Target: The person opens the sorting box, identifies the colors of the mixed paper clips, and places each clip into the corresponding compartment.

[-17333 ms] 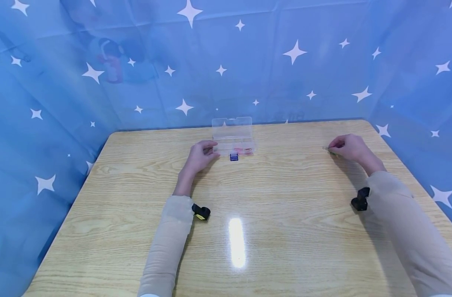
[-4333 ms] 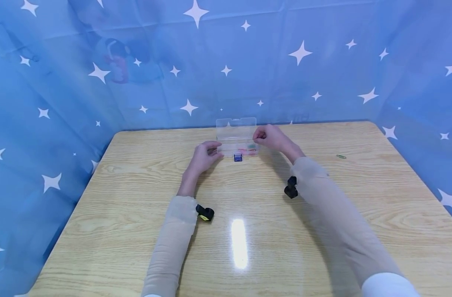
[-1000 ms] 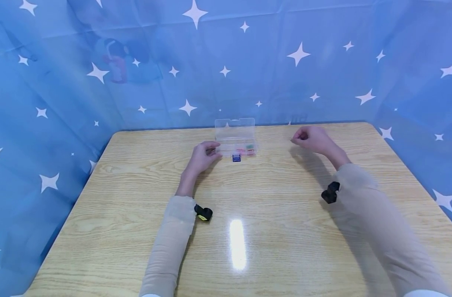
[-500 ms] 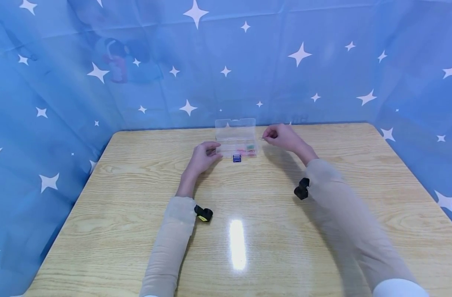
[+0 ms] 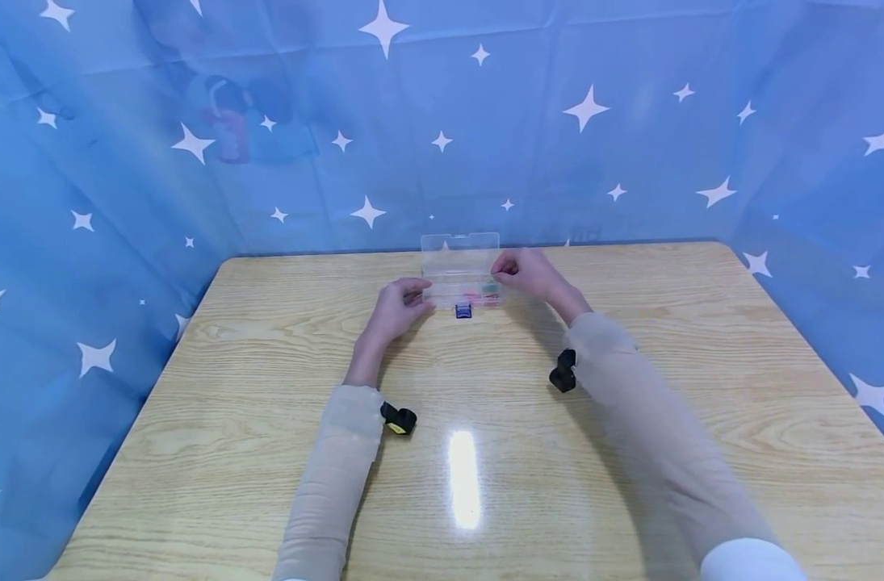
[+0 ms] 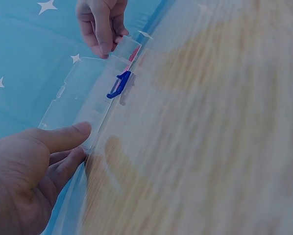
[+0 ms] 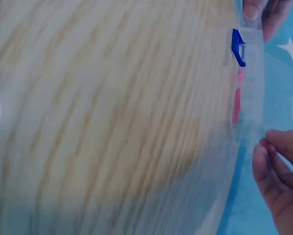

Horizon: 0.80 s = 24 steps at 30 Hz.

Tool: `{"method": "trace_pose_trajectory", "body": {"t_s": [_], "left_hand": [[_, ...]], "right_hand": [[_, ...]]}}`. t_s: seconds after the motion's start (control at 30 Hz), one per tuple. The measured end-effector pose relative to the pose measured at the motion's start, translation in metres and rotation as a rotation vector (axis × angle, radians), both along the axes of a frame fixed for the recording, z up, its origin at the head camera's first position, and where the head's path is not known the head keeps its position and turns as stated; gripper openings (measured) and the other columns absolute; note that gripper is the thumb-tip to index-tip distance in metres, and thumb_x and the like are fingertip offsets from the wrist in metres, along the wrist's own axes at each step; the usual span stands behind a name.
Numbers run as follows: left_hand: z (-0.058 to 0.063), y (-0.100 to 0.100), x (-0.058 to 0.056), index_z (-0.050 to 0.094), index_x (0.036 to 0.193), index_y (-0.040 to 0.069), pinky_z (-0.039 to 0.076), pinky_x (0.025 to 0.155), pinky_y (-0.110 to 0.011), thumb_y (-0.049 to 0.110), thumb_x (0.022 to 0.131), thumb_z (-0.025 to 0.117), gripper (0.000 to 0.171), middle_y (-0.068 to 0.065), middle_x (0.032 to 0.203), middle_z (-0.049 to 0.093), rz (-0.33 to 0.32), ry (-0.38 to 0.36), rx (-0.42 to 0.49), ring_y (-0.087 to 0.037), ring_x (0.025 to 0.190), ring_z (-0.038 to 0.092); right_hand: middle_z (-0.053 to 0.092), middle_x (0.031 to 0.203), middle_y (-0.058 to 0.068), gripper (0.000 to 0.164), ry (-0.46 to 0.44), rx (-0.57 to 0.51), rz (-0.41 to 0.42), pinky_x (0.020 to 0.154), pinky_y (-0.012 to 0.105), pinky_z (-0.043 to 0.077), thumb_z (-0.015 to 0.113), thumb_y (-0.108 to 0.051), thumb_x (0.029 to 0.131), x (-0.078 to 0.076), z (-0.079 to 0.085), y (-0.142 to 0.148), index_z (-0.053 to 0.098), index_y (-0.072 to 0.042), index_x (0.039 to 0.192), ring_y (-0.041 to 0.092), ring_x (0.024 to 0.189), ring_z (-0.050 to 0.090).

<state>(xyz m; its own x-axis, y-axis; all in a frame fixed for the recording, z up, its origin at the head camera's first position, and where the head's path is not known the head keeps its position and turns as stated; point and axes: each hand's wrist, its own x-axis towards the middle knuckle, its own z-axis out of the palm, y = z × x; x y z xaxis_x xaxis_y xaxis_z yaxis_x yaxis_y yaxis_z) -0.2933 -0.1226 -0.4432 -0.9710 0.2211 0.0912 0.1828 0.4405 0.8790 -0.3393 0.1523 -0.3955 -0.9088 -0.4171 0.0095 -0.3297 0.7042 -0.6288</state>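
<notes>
A small clear plastic compartment box (image 5: pixel 445 294) stands near the table's far edge, its lid (image 5: pixel 459 250) raised. A blue latch (image 5: pixel 463 311) sits at its front. My left hand (image 5: pixel 396 308) grips the box's left end between thumb and fingers. My right hand (image 5: pixel 530 274) is over the box's right end, with thumb and fingertips (image 7: pixel 266 137) pinched together. The green paper clip seen in it earlier is hidden by the fingers. Pink and red paper clips (image 5: pixel 478 298) lie in a front right compartment, with green paper clips (image 5: pixel 491 287) just behind.
The wooden table (image 5: pixel 267 452) reaches back to a blue curtain (image 5: pixel 303 161) with white stars. Black wrist cameras (image 5: pixel 400 418) are strapped to both sleeves. A bright light reflection (image 5: pixel 464 480) shows on the tabletop.
The green paper clip lying at the table's right was picked up by my right hand, which has moved left to the box. Green showed up inside the box earlier. My left hand stays put.
</notes>
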Motion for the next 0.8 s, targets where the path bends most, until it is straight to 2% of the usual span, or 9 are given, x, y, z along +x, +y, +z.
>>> {"method": "trace_pose_trajectory", "body": {"t_s": [0.33,0.53,0.7,0.8], "left_hand": [[0.002,-0.002,0.001,0.059,0.136,-0.002,0.051,0.106,-0.033,0.006,0.094,0.071,0.044,-0.021,0.140,0.056,-0.027,0.015,-0.020,-0.031,0.126,0.058],[0.004,-0.001,0.000,0.048,0.147,0.000,0.051,0.106,-0.031,0.004,0.093,0.072,0.059,-0.024,0.144,0.051,-0.047,0.026,-0.009,-0.034,0.130,0.054],[0.011,-0.004,0.004,0.039,0.153,0.001,0.048,0.110,-0.038,0.016,0.098,0.069,0.064,-0.024,0.149,0.045,-0.038,0.021,-0.030,-0.035,0.133,0.051],[0.018,-0.006,0.007,0.038,0.152,-0.002,0.046,0.112,-0.043,0.022,0.102,0.063,0.061,-0.024,0.153,0.042,-0.024,0.054,-0.060,-0.038,0.136,0.047]], "right_hand": [[0.068,0.105,0.017,0.018,-0.014,-0.001,-0.004,0.084,0.040,0.056,0.059,-0.009,0.102,0.004,0.001,0.006,0.069,0.004,0.110,0.028,0.095,0.063],[0.067,0.106,0.018,0.022,0.000,0.001,0.002,0.084,0.044,0.055,0.057,-0.012,0.104,0.008,0.000,0.021,0.068,0.005,0.113,0.029,0.095,0.063],[0.067,0.109,0.018,0.026,0.004,0.024,-0.008,0.083,0.046,0.055,0.055,-0.015,0.105,0.014,0.001,0.036,0.066,0.005,0.118,0.030,0.097,0.063],[0.066,0.110,0.021,0.029,0.026,0.040,-0.016,0.084,0.048,0.054,0.055,-0.014,0.105,0.018,0.005,0.045,0.063,0.008,0.122,0.032,0.099,0.062]]}}
